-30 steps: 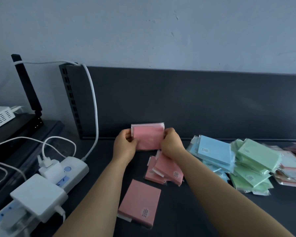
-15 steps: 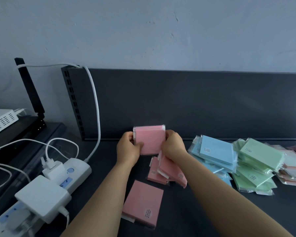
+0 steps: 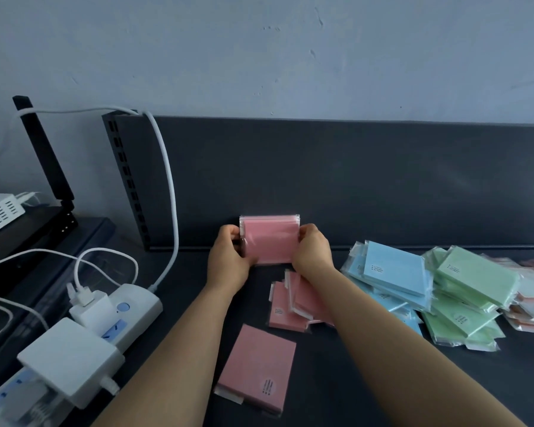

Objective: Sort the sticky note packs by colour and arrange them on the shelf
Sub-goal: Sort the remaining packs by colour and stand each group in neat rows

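Head view shows a dark shelf (image 3: 521, 380) with a dark back panel (image 3: 383, 180) rising behind it. At the right lie mixed heaps, a green heap (image 3: 475, 291) and beside it a blue heap (image 3: 392, 272), with some paler packs at the far edge. A white power strip (image 3: 130, 309) with its cables sits at the left, apart from the packs. Nearer to the person one pink pack (image 3: 258, 365) lies flat and alone, and a few loose pink packs (image 3: 290, 306) lie overlapped under the right forearm. The pink stack (image 3: 270, 238) stands upright on its edge close before the panel; whether it touches the panel I cannot tell. The left hand (image 3: 227, 260) grips its left side and the right hand (image 3: 312, 254) grips its right side, fingers curled round the edges, so the stack is squeezed between both. I judge these packs as light and rather thin, a little stiff as a block, but each is in clear glossy film, so they probably slide on each other easily and a stack may fan out or fall over. The good place to hold is at the two side edges, with even pressure inward, the bottom edge resting on the shelf. The film flaps at the edges are poor places to pinch, because they may bend or slip.
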`<state>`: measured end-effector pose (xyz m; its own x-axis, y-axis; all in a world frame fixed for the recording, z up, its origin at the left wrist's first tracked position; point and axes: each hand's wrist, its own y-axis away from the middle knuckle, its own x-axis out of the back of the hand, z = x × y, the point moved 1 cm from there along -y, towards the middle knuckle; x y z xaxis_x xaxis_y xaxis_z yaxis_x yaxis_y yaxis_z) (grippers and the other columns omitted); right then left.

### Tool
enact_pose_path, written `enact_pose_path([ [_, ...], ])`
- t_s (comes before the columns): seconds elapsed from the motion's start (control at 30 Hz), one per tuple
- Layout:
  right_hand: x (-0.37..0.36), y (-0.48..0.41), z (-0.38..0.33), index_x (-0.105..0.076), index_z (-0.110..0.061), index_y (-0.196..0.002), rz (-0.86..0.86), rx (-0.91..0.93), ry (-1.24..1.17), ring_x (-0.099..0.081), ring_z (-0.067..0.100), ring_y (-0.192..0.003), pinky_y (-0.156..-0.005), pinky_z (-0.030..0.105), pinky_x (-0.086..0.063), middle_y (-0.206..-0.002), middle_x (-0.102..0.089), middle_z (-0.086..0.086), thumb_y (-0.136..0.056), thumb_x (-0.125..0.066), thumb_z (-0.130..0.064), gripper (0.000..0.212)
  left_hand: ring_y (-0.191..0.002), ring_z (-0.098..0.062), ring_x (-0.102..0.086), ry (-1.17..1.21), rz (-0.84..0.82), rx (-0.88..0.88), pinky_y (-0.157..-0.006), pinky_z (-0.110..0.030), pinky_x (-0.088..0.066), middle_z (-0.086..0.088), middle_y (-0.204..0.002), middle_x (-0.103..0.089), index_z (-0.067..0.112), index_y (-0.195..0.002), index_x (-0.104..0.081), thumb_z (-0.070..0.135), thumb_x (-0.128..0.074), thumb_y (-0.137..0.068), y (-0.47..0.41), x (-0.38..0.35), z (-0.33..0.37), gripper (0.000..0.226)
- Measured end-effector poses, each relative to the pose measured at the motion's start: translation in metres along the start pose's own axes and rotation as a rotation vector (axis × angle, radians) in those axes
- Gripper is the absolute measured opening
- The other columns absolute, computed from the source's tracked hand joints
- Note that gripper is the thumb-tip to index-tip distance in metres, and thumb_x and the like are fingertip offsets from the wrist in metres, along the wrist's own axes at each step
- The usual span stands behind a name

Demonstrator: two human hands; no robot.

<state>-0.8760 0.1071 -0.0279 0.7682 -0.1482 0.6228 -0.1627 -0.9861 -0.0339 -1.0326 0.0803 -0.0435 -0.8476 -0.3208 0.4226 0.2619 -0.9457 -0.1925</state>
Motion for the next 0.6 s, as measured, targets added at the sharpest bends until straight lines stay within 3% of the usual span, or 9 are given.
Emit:
enact_pose_path([
  [0.2,-0.004,-0.0024,0.0004,-0.053,-0.013,-0.107,0.043,0.008,-0.071,-0.058,0.02,-0.088,-0.073,0.032,-0.05,-0.103,-0.062,0.003,-0.083,-0.043,0.005,0.032,-0.089,-0.01,-0.058,-0.002,0.039,-0.004,-0.074,-0.023,-0.044,0.01,-0.099,-0.055,0.024,-0.105,-0.046,0.004,-0.077,-0.076,-0.0042,-0.0012,-0.0015,0.047],
  [0.33,-0.0022,-0.0035,0.003,-0.052,-0.017,-0.101,0.027,-0.006,-0.129,-0.055,0.014,-0.076,-0.064,0.025,-0.042,-0.094,-0.06,-0.002,-0.085,-0.058,-0.008,0.019,-0.096,-0.012,-0.058,0.041,0.036,0.001,-0.081,-0.025,-0.046,0.009,-0.108,-0.055,0.021,-0.112,-0.047,0.006,-0.079,-0.076,-0.004,-0.0027,-0.0034,0.051],
  [0.4,-0.0014,-0.0018,0.0029,-0.052,-0.017,-0.103,0.022,0.003,-0.138,-0.053,0.011,-0.072,-0.059,0.024,-0.04,-0.089,-0.056,-0.005,-0.085,-0.063,-0.014,0.021,-0.099,-0.012,-0.056,0.062,0.038,0.01,-0.084,-0.025,-0.045,0.009,-0.111,-0.053,0.018,-0.121,-0.047,0.008,-0.08,-0.075,-0.0039,-0.0025,-0.0028,0.057],
  [0.6,0.0014,0.0017,0.0022,-0.052,-0.012,-0.116,0.025,0.011,-0.14,-0.055,0.014,-0.082,-0.068,0.026,-0.042,-0.099,-0.058,-0.003,-0.085,-0.066,-0.02,0.035,-0.105,-0.013,-0.055,0.072,0.03,0.024,-0.088,-0.025,-0.043,0.002,-0.123,-0.056,0.015,-0.13,-0.045,0.009,-0.082,-0.074,-0.0023,-0.0031,-0.0019,0.068],
])
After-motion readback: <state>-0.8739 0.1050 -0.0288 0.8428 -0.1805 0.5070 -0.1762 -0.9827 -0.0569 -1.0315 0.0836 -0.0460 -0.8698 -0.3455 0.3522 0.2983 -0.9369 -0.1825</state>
